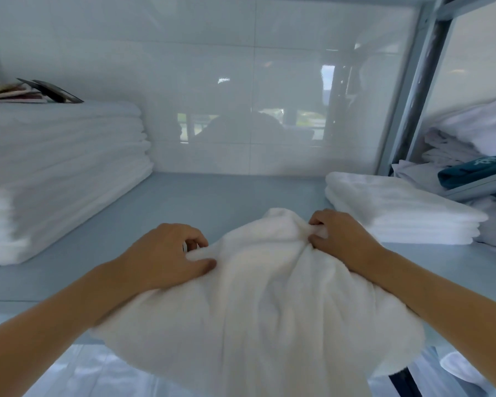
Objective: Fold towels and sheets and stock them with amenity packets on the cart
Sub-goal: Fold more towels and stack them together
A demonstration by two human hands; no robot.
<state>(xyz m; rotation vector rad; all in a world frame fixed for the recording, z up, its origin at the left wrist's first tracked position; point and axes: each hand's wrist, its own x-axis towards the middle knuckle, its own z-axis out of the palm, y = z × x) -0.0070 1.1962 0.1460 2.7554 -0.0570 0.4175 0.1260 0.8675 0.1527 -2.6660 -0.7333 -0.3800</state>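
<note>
A loose white towel (258, 305) lies bunched over the front edge of the grey shelf (206, 196) and hangs down below it. My left hand (166, 253) pinches the towel's left upper edge between thumb and curled fingers. My right hand (341, 236) grips a fold of the same towel at its upper right. Both forearms reach in from the bottom corners. Flat amenity packets (20, 91) lie on top of the tall stack at the left.
A tall stack of folded white linen (63, 173) fills the shelf's left side. A low pile of folded white towels (398, 207) sits at the right. Behind a metal upright (424, 81), another shelf holds white linen and a teal cloth (478, 170). A glossy tiled wall (241, 96) closes the back.
</note>
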